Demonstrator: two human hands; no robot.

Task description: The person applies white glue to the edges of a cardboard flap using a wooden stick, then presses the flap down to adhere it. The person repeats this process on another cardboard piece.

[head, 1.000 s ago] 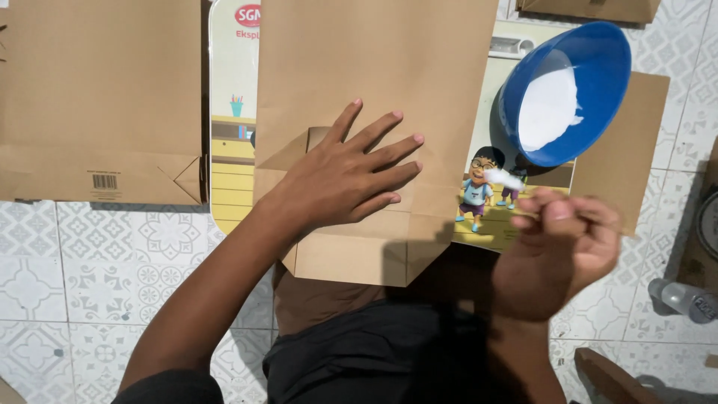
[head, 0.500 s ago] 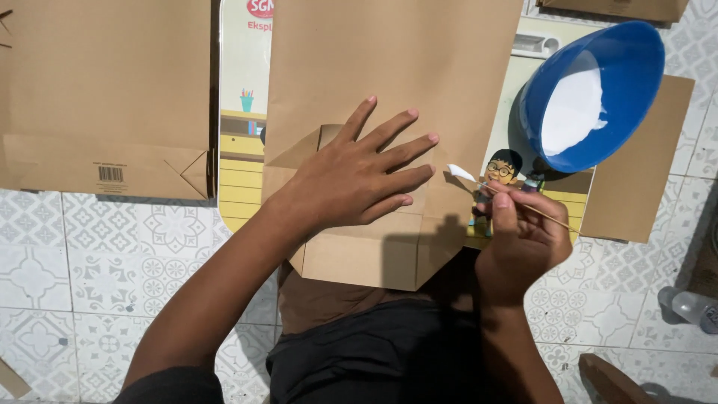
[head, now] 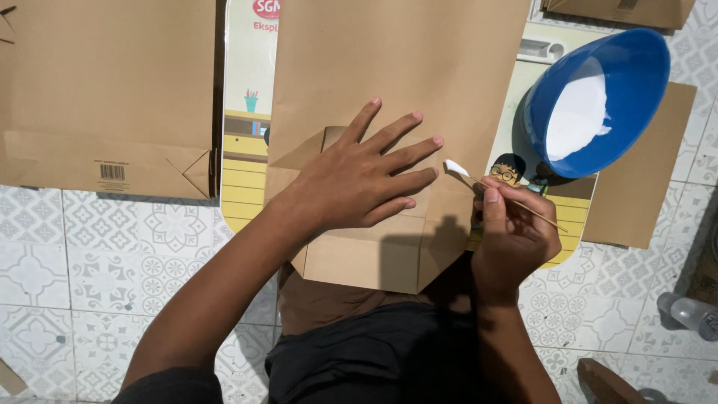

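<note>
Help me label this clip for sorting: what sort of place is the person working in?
Probably a home floor used as a craft spot. The person sits on patterned floor tiles, left hand flat on a brown paper bag, right hand holding a glue-tipped stick, beside a blue bowl of white paste.

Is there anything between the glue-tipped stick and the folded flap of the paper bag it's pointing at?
Nothing visible. The stick in the right hand has its white tip just off the brown paper bag edge, with only bare paper there. The left hand lies flat on the fold, fingertips short of the tip.
</note>
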